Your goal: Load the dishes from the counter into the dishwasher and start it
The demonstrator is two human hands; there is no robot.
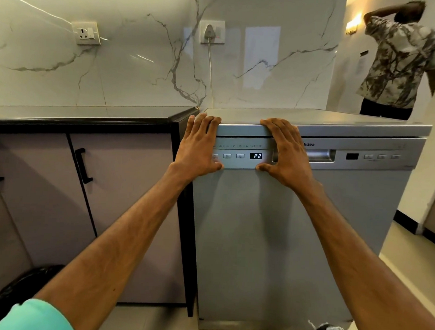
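Silver dishwasher (258, 240) stands closed, right of the counter (90, 116). The left hand (200, 142) and right hand (283, 152) press spread flat on its upper door, either side of the display (256, 155) showing P2. Loading looks finished; starting likely remains.

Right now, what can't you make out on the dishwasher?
Head view:
- What is loaded inside: hidden behind the door.
- Leftmost button: mostly under the left hand.
- Handle: left part covered by the right hand.
- Icons above the display: too small to read.
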